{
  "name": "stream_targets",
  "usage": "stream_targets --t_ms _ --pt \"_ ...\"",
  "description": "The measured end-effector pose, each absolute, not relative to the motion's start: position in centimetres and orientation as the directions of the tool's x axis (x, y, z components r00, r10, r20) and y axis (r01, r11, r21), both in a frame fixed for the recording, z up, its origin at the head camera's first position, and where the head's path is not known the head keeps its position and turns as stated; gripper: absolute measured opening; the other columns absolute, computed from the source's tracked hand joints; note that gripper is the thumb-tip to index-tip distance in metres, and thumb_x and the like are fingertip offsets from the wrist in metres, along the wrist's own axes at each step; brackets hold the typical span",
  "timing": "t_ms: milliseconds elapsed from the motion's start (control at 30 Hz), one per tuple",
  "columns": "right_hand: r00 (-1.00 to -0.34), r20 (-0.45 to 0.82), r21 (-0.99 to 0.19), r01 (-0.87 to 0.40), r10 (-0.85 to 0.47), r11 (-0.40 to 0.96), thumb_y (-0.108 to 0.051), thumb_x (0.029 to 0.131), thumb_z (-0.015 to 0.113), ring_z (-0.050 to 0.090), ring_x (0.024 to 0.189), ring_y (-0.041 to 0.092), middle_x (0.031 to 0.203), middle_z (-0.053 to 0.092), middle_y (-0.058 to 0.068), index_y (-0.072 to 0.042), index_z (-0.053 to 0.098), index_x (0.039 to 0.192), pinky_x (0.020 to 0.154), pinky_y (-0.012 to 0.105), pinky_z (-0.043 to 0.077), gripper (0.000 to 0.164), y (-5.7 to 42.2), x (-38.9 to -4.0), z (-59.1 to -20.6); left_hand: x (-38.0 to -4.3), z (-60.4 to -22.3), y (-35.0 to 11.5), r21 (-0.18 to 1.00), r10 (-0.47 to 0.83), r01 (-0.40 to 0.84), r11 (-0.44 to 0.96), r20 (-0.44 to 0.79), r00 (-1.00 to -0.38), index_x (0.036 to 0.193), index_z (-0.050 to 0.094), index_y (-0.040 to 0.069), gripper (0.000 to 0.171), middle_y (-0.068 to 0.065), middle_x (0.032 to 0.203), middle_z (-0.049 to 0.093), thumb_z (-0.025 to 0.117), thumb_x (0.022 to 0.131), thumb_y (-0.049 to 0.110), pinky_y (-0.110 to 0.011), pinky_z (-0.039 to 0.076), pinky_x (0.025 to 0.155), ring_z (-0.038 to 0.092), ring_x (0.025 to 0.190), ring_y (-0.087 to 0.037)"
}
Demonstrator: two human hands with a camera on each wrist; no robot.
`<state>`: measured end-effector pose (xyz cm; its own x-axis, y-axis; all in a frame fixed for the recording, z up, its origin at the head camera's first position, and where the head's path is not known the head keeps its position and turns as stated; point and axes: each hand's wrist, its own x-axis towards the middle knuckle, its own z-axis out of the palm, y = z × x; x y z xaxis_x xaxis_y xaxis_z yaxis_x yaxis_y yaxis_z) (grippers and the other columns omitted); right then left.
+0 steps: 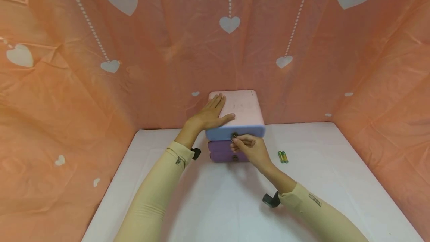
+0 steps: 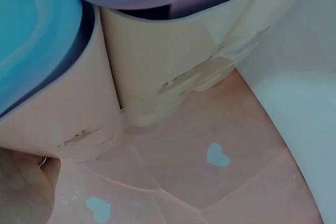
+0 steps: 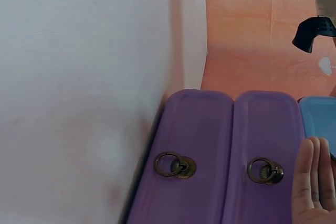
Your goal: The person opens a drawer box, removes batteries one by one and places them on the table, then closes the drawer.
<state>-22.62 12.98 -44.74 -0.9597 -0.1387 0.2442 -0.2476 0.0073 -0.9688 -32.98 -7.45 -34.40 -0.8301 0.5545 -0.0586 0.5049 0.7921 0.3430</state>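
A small drawer cabinet (image 1: 243,104) with a pink top stands against the back wall. Its uppermost drawer (image 1: 218,133) is blue, with two purple drawers (image 3: 197,124) beneath. My left hand (image 1: 209,117) rests flat on the left part of the pink top, fingers straight and thumb spread toward the front edge. At the blue drawer's front, my right hand (image 1: 253,150) pinches the metal ring pull (image 1: 234,136) between thumb and index finger. In the right wrist view its other fingers (image 3: 315,171) extend beside the purple fronts, whose brass ring pulls (image 3: 186,167) hang free.
Two green and yellow batteries (image 1: 283,157) lie side by side on the white table (image 1: 215,204), right of the cabinet. Orange cloth (image 1: 174,62) with white hearts encloses the back and sides. A black wrist camera (image 1: 271,199) sits at my right cuff.
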Motion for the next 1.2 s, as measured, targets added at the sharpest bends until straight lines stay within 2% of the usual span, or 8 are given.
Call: stream_targets --t_ms 133,367,533,667,900,1033,1200 --pt "-0.963 0.234 -0.970 -0.240 -0.133 0.032 -0.008 0.105 0.071 0.079 0.087 0.014 0.103 0.079 0.026 0.014 0.073 0.115 0.085 0.042 0.066 0.024 13.3 -22.3 -45.2 -32.8 -34.3 -7.5 0.350 0.552 0.500 0.792 -0.061 -0.832 0.172 -0.005 0.011 0.097 -0.007 0.180 -0.012 0.038 0.108 0.070 -0.042 -0.002 0.135 -0.012 0.166 -0.021" --pt "-0.964 0.219 -0.968 -0.234 -0.149 0.092 -0.012 0.105 0.071 0.080 0.092 0.026 0.105 0.079 0.024 0.011 0.074 0.117 0.088 0.050 0.063 0.026 14.1 -21.4 -46.0 -32.9 -34.4 -7.5 0.347 0.545 0.493 0.797 -0.064 -0.836 0.173 -0.006 0.012 0.097 -0.006 0.180 -0.013 0.039 0.108 0.070 -0.044 -0.001 0.135 -0.012 0.166 -0.021" --pt "-0.972 0.193 -0.971 -0.208 -0.133 0.113 -0.010 0.104 0.073 0.080 0.096 0.029 0.106 0.079 0.025 0.010 0.074 0.117 0.089 0.045 0.064 0.024 14.5 -20.9 -46.9 -33.0 -34.6 -7.5 0.340 0.543 0.494 0.800 -0.061 -0.838 0.173 -0.006 0.013 0.098 -0.005 0.180 -0.013 0.038 0.108 0.072 -0.044 0.000 0.135 -0.012 0.166 -0.021" --pt "-0.974 0.191 -0.970 -0.207 -0.123 0.132 -0.007 0.103 0.073 0.080 0.097 0.034 0.107 0.079 0.025 0.010 0.073 0.119 0.086 0.036 0.065 0.023 14.8 -20.8 -47.6 -33.0 -34.6 -7.4 0.339 0.540 0.491 0.803 -0.063 -0.839 0.173 -0.007 0.014 0.099 -0.004 0.180 -0.013 0.038 0.107 0.073 -0.044 0.000 0.135 -0.012 0.166 -0.020" --pt "-0.969 0.217 -0.954 -0.237 -0.121 0.184 -0.008 0.101 0.076 0.078 0.089 0.017 0.104 0.080 0.022 0.009 0.072 0.121 0.081 0.023 0.062 0.027 15.2 -20.8 -48.6 -33.0 -34.6 -7.4 0.340 0.537 0.490 0.803 -0.057 -0.841 0.173 -0.006 0.015 0.099 -0.003 0.181 -0.013 0.038 0.106 0.074 -0.045 0.001 0.135 -0.012 0.166 -0.020" --pt "-0.970 0.212 -0.952 -0.233 -0.120 0.197 -0.008 0.101 0.076 0.079 0.089 0.021 0.103 0.080 0.021 0.010 0.071 0.122 0.080 0.021 0.061 0.028 15.1 -20.7 -48.9 -32.9 -34.5 -7.4 0.340 0.537 0.488 0.804 -0.063 -0.841 0.173 -0.007 0.016 0.099 -0.002 0.180 -0.014 0.038 0.106 0.074 -0.046 0.002 0.135 -0.013 0.166 -0.020" --pt "-0.975 0.176 -0.960 -0.201 -0.136 0.196 -0.008 0.101 0.076 0.079 0.093 0.035 0.103 0.080 0.022 0.011 0.069 0.125 0.081 0.026 0.063 0.031 14.9 -20.7 -49.1 -32.8 -34.5 -7.3 0.334 0.538 0.490 0.805 -0.061 -0.841 0.173 -0.008 0.015 0.099 -0.003 0.180 -0.014 0.038 0.107 0.074 -0.045 0.001 0.135 -0.013 0.166 -0.019"
